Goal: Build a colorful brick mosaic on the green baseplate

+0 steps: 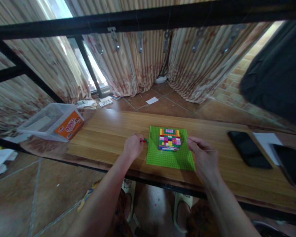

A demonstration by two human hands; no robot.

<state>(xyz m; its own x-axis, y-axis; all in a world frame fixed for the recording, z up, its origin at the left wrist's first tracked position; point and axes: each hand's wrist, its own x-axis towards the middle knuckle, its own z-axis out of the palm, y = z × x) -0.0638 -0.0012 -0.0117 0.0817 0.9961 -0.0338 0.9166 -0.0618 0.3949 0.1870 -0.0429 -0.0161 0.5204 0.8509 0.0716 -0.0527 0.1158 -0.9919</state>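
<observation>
A green studded baseplate (154, 157) lies on the wooden table, and a block of many-coloured toy bricks (169, 139) is built up on it. Just off the plate's left edge, my left hand (134, 145) is closed, with small red and green toy bricks (145, 141) showing at its fingertips. My right hand (204, 154) is by the plate's right edge, thumb and fingers pinched together near the rim. Whether anything sits between those fingers I cannot make out.
A clear plastic bin (45, 123) with an orange label stands at the table's left end. To the right lie a black phone (248, 148), a white paper (267, 143) and another dark phone (289, 163). A dark metal bar (143, 21) crosses above the table.
</observation>
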